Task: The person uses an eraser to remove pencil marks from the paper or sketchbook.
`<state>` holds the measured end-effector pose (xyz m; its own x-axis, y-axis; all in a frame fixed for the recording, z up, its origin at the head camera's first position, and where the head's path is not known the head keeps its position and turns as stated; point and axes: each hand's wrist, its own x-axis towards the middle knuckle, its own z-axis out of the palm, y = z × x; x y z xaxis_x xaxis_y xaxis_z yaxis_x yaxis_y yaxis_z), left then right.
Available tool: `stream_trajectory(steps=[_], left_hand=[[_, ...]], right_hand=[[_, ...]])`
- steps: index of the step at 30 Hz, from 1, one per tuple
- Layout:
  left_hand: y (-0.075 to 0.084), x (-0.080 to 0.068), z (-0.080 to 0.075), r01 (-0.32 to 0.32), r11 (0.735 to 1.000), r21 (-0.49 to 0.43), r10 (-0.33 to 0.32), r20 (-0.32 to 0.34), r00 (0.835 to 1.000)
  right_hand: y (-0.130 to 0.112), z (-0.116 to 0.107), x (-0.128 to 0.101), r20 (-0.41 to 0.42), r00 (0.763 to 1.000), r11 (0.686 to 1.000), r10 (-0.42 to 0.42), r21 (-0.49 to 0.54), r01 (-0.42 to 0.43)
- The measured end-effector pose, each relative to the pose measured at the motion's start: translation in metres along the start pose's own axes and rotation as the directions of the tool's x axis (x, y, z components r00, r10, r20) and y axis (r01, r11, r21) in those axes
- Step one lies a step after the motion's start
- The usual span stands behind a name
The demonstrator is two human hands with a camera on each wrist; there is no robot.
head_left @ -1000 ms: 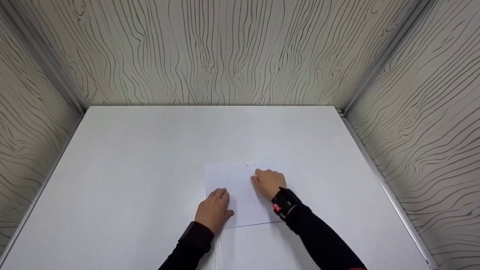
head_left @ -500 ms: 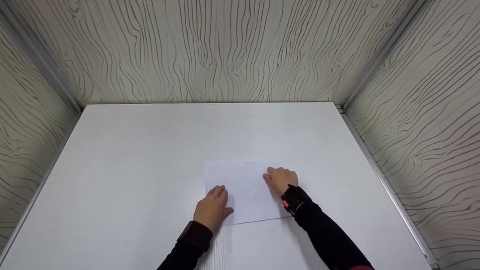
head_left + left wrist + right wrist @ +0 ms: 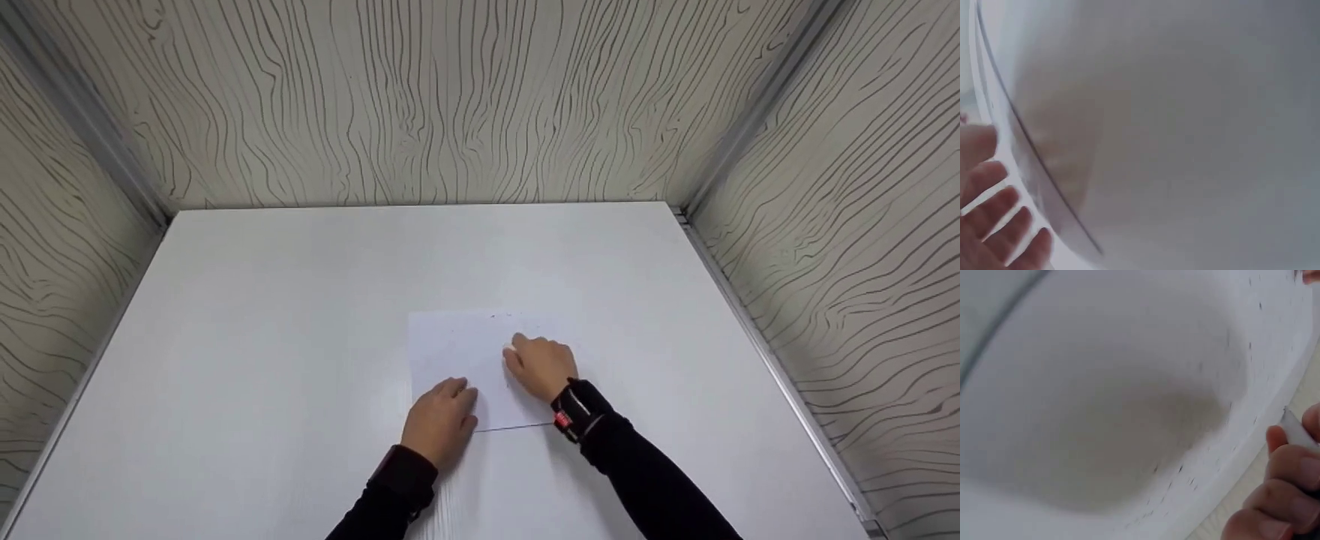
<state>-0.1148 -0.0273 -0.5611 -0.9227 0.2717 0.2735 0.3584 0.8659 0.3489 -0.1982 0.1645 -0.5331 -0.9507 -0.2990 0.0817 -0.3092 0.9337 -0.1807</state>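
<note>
A sheet of white paper [image 3: 442, 345] lies on the table, its near edge showing as a dark line. My left hand [image 3: 441, 421] is over the paper's near left part, fingers extended; the left wrist view shows these fingers [image 3: 1002, 216] slightly spread, holding nothing. My right hand [image 3: 541, 367] is over the right half of the sheet and pinches a small white eraser [image 3: 1297, 433] with a darkened tip, between thumb and fingers. Small dark crumbs [image 3: 1180, 468] are scattered across the paper in the right wrist view. The hands hide parts of the sheet.
The white table [image 3: 285, 315] spreads around the paper on all sides. A wood-grain patterned wall [image 3: 420, 105] stands behind it, with similar panels at left and right. Grey metal rails [image 3: 772, 352] run along the side edges.
My right hand with the eraser moved right, then back left across the paper. My left hand shifted slightly right. The paper sits a little farther away than before.
</note>
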Motion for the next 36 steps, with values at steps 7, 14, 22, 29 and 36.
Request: stream_trajectory(steps=[7,14,22,29,36], left_hand=[[0.002,-0.001,0.005,-0.023,0.995,0.096,0.023,-0.004,1.0],[0.0,0.003,0.004,-0.026,0.995,0.099,0.026,-0.001,1.0],[0.011,-0.001,0.005,-0.025,0.974,0.226,0.017,0.037,0.999],[0.014,-0.005,0.007,0.006,0.979,0.205,-0.004,-0.007,1.0],[0.007,-0.006,0.0,0.016,0.978,0.208,-0.017,0.004,1.0]], right_hand=[[-0.021,0.022,-0.009,-0.008,0.992,0.985,-0.123,-0.12,0.121],[0.024,0.014,0.0,-0.093,0.995,0.997,0.032,-0.071,-0.038],[0.0,0.002,0.007,-0.037,0.999,1.0,0.015,-0.004,-0.015],[-0.036,0.02,0.005,0.03,0.997,0.995,-0.072,-0.068,0.074],[0.01,0.018,0.009,-0.024,0.997,0.997,0.072,-0.034,-0.073]])
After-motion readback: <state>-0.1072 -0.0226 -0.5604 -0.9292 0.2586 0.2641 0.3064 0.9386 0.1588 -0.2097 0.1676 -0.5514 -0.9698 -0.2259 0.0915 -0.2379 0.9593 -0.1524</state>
